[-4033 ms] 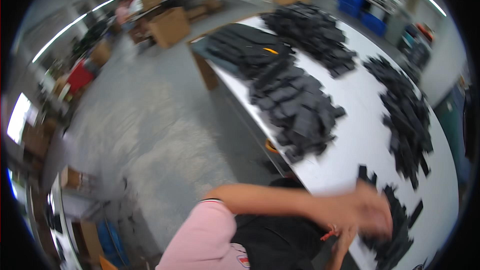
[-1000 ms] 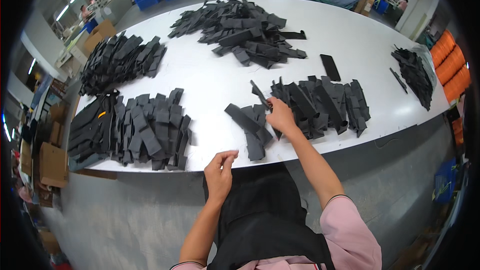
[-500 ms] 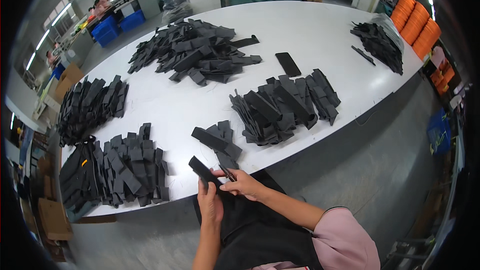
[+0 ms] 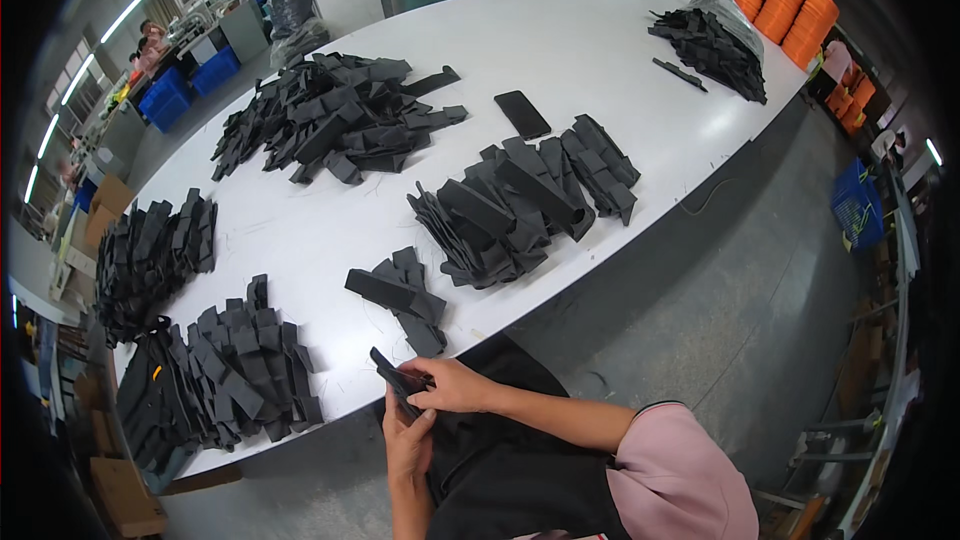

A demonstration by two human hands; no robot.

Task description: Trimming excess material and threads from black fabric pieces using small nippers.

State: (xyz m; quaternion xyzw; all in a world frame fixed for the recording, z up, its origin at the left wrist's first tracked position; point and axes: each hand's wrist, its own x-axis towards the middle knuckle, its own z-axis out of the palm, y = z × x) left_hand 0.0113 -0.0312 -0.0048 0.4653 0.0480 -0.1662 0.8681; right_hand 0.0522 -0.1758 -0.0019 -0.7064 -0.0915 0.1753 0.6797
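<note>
Just off the table's near edge, my left hand [image 4: 408,445] is closed on a black fabric strip [image 4: 388,370], thumb on one side and fingers behind. My right hand [image 4: 456,386] is closed against the strip's right side. It grips slim dark thread snips, now mostly hidden by the fingers and the strip. On the white table [image 4: 330,305], a small group of black strips [image 4: 403,297] lies just beyond my hands. A larger row of folded strips [image 4: 510,210] sits to its right, and another bundle [image 4: 240,370] lies to the left.
A big loose heap of strips [image 4: 330,115] lies at the far left, another bundle [image 4: 158,255] below it. A phone [image 4: 522,115] rests mid-table. Strips in a clear bag [image 4: 712,45] and orange rolls [image 4: 785,0] stand far right. People work in the background.
My right hand has turned and moved in against the strip, so the snips, plainly visible before, are mostly covered. The strip has tilted more edge-on. The whole view has shifted.
</note>
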